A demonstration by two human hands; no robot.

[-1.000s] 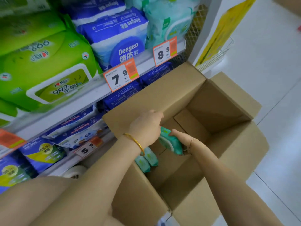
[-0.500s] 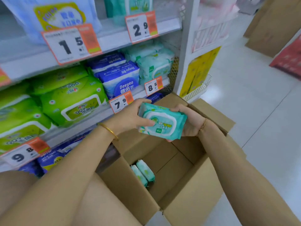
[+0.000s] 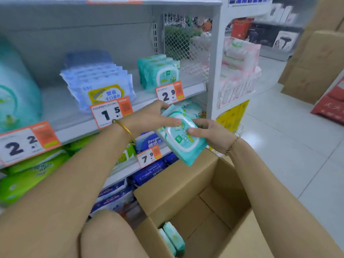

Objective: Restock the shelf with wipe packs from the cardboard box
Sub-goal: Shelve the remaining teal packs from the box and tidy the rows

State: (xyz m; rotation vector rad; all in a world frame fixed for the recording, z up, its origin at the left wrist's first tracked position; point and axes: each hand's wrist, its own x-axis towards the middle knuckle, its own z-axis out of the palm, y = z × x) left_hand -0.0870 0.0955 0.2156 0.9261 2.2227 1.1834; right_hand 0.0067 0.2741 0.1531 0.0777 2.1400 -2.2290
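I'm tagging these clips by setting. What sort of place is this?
Most likely a shop aisle: price tags on the shelf edges, rows of wipe packs, and a cardboard box on the floor.

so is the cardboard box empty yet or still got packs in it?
Not empty. Two teal wipe packs stand on edge in the near-left corner of the cardboard box; the rest of the visible floor is bare.
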